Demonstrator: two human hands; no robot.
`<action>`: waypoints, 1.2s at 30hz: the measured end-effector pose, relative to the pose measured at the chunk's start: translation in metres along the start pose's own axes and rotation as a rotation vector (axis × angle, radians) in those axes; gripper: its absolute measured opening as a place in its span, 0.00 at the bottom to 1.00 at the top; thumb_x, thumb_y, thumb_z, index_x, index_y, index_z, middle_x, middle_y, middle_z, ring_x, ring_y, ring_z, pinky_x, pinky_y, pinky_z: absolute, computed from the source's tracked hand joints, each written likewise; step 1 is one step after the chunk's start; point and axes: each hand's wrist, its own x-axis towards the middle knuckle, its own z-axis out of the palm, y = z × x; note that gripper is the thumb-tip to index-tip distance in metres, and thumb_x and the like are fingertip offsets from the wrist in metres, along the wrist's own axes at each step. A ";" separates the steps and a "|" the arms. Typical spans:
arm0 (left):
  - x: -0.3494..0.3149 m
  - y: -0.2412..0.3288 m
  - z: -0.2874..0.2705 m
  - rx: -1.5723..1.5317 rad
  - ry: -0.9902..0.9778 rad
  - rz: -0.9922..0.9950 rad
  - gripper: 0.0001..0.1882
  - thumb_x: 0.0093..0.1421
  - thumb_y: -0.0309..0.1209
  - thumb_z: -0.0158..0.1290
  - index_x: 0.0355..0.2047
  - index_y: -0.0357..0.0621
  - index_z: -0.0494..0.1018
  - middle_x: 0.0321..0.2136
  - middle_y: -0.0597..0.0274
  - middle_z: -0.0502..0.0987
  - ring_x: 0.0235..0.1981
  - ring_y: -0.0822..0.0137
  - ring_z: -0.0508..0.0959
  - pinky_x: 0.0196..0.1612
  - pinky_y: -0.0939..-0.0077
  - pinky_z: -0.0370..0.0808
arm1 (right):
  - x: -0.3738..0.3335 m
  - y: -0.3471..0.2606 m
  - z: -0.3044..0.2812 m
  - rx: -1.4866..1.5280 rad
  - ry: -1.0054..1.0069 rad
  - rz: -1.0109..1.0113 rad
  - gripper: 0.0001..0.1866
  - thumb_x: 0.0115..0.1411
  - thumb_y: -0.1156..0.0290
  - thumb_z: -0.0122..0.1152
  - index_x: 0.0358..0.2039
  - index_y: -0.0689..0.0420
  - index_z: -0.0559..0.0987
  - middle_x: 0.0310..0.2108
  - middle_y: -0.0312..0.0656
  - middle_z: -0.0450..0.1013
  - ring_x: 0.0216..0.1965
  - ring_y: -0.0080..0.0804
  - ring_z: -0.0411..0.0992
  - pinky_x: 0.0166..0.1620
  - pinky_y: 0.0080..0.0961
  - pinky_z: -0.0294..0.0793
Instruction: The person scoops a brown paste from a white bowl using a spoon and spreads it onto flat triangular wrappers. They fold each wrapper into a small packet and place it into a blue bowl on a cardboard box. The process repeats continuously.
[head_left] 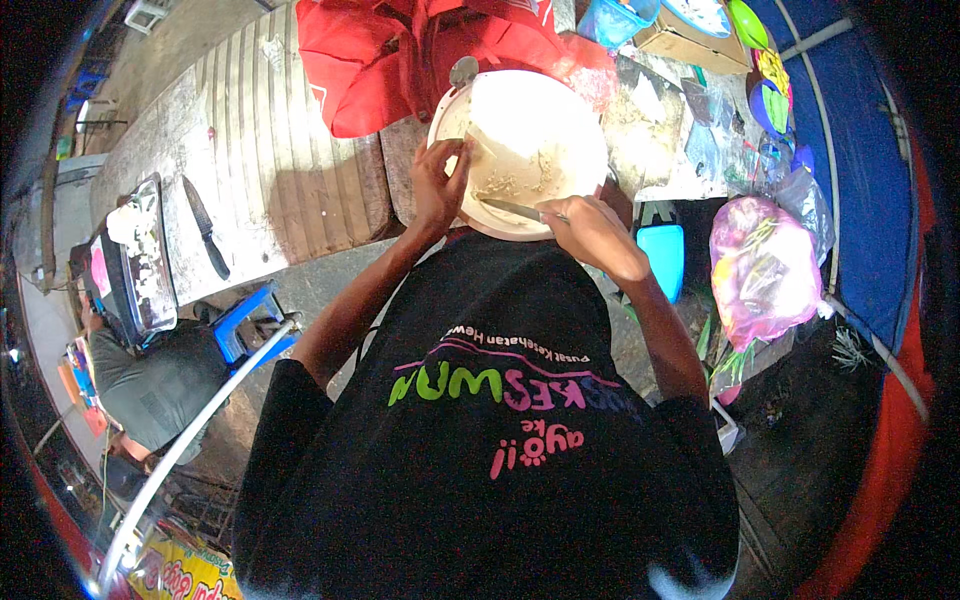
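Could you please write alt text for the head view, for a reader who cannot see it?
A person's right hand holds a knife over a pale round basin containing small bits; the left hand is over the basin's left rim. A red bag lies beyond, and a second knife lies on the table to the left.

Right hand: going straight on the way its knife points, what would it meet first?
The knife would probably meet the white bowl at its inner left side, near the left hand; depth is unclear.

White basin (575, 145), right hand (592, 232) holding knife (512, 208) over its near side, left hand (440, 188) at its left, red bag (355, 75) beyond
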 end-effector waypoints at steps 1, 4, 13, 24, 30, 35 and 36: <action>0.000 -0.001 0.000 0.006 0.005 0.000 0.10 0.63 0.30 0.56 0.33 0.34 0.79 0.29 0.54 0.81 0.36 0.65 0.77 0.42 0.70 0.71 | -0.001 -0.002 0.002 -0.021 0.048 0.040 0.13 0.63 0.69 0.51 0.39 0.63 0.82 0.32 0.60 0.76 0.38 0.55 0.77 0.46 0.43 0.74; -0.001 -0.005 0.002 0.047 0.042 0.093 0.09 0.63 0.30 0.56 0.33 0.34 0.79 0.30 0.54 0.81 0.33 0.65 0.78 0.42 0.70 0.72 | -0.004 -0.004 0.003 -0.132 0.147 0.167 0.16 0.64 0.69 0.47 0.34 0.65 0.81 0.27 0.60 0.76 0.34 0.59 0.77 0.42 0.48 0.75; -0.002 -0.007 0.005 0.031 0.038 0.028 0.10 0.62 0.30 0.56 0.34 0.33 0.79 0.30 0.56 0.81 0.36 0.65 0.78 0.47 0.69 0.70 | -0.005 -0.012 0.033 -0.233 0.058 0.111 0.13 0.62 0.71 0.45 0.32 0.61 0.80 0.26 0.55 0.77 0.31 0.51 0.79 0.38 0.48 0.77; -0.002 0.000 0.008 -0.111 0.087 -0.024 0.09 0.62 0.30 0.55 0.32 0.34 0.78 0.28 0.55 0.80 0.35 0.63 0.77 0.47 0.69 0.69 | 0.003 0.012 0.026 0.516 -0.176 0.332 0.23 0.68 0.54 0.53 0.53 0.58 0.78 0.22 0.30 0.69 0.20 0.13 0.62 0.21 0.13 0.64; 0.011 0.016 -0.015 -0.488 0.116 -0.348 0.13 0.65 0.35 0.54 0.35 0.34 0.77 0.28 0.66 0.78 0.33 0.75 0.73 0.40 0.80 0.68 | -0.022 0.017 -0.004 0.821 -0.167 0.336 0.24 0.67 0.53 0.54 0.55 0.57 0.77 0.22 0.28 0.68 0.15 0.10 0.55 0.16 0.11 0.51; 0.031 0.027 -0.034 -0.605 0.143 -0.382 0.13 0.65 0.35 0.54 0.36 0.34 0.78 0.30 0.68 0.77 0.31 0.78 0.72 0.35 0.82 0.68 | -0.042 0.029 -0.026 0.872 -0.132 0.344 0.19 0.68 0.60 0.53 0.55 0.56 0.76 0.22 0.29 0.67 0.15 0.12 0.54 0.16 0.14 0.51; 0.031 0.031 -0.036 -0.643 0.079 -0.398 0.12 0.65 0.34 0.54 0.36 0.35 0.78 0.29 0.68 0.77 0.31 0.78 0.72 0.34 0.83 0.68 | -0.046 0.030 -0.031 0.931 -0.134 0.303 0.18 0.68 0.63 0.53 0.56 0.55 0.76 0.22 0.30 0.68 0.15 0.12 0.54 0.17 0.13 0.51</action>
